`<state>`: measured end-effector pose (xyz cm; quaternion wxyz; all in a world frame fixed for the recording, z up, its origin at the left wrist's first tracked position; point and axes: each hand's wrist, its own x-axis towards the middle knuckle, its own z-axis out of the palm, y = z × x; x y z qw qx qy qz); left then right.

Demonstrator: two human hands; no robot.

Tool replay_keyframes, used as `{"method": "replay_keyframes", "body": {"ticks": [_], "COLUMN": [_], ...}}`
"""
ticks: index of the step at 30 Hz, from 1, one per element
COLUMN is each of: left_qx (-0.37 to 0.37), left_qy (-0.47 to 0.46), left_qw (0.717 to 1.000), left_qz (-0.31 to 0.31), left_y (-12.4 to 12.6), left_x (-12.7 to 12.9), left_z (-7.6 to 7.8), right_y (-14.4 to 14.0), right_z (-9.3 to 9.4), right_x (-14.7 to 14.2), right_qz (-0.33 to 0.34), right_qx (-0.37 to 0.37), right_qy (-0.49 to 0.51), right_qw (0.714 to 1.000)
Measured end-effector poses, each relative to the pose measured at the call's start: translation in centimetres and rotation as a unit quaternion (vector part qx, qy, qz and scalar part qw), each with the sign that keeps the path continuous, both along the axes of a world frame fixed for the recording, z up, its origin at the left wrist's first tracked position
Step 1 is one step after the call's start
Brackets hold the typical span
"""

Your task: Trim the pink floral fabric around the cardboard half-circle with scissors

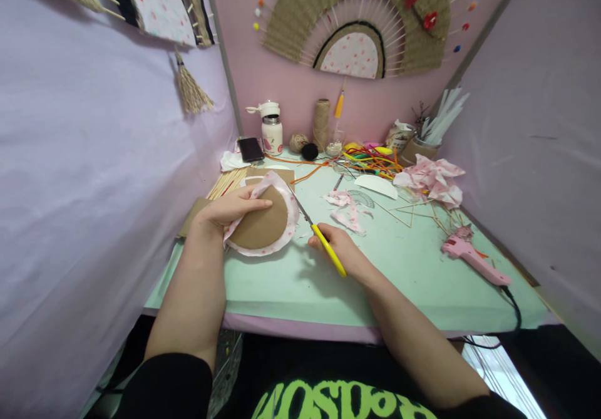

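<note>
My left hand (239,208) grips a half-round piece of brown cardboard (263,226) together with the pink-spotted white fabric (287,193) behind it. The fabric shows as a border around the cardboard's curved edge; the thumb presses on the cardboard face. In my right hand (335,243) is a pair of yellow-handled scissors (334,256), fingers wrapped round the handles. Their blades point up and left, close beside the fabric's right edge; whether they touch it I cannot tell. Pink fabric scraps (350,218) lie on the table to the right of the blades.
A pink glue gun (474,259) with a black cord lies at the right. Crumpled spotted fabric (432,178), thin sticks and coloured strands (370,156) cover the back right. A bottle (272,137), a phone (251,150) and a twine spool (322,124) are at the back.
</note>
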<state>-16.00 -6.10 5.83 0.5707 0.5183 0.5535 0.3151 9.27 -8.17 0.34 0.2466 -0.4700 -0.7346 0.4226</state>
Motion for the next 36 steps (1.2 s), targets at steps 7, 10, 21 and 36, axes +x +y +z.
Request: {"method": "replay_keyframes", "body": {"ticks": [7,10,21,36], "left_qx": [-0.006,-0.004,0.006,0.007], "left_qy": [-0.001,0.000,0.006,-0.001], "left_qw": [1.000,1.000,1.000,1.000], "left_qz": [-0.003,-0.012,-0.018,0.007], "left_y": [0.09,0.16,0.20,0.00], "left_x": [-0.01,-0.01,-0.07,0.09], "left_z": [-0.10,-0.10,-0.19,-0.12], "right_y": [-0.18,-0.20,-0.22,0.03], "right_z": [0.39,0.41,0.34,0.12], "right_x": [-0.04,-0.02,0.08,0.04], "right_qz": [0.021,0.028,0.019,-0.012], "right_qx": [0.017,0.023,0.003,-0.008], "right_qy": [-0.032,-0.040,-0.024,0.005], "right_qw": [0.999,0.999,1.000,1.000]}}
